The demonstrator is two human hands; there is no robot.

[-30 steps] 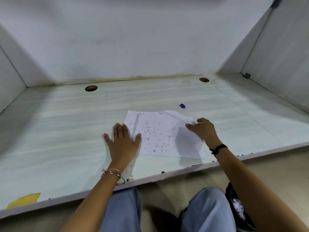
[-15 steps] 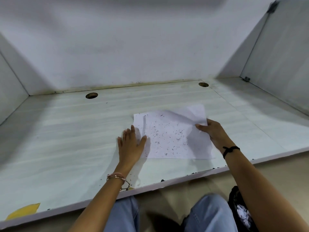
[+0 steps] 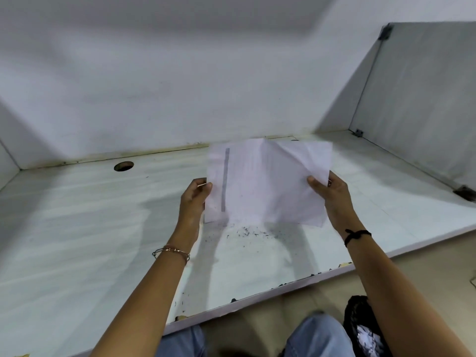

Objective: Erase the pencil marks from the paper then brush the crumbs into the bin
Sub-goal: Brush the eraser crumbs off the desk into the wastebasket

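Paper held near upright above the desk, creased down the middle, with a grey vertical streak near its left edge. Left hand pinches the left edge; right hand grips the right edge, thumb on the near face. Dark crumbs lie scattered on the desk just below the sheet's lower edge. Round hole far left in the desk. Thin bangles on left wrist, black band on right. Dark bin on the floor, lower right.
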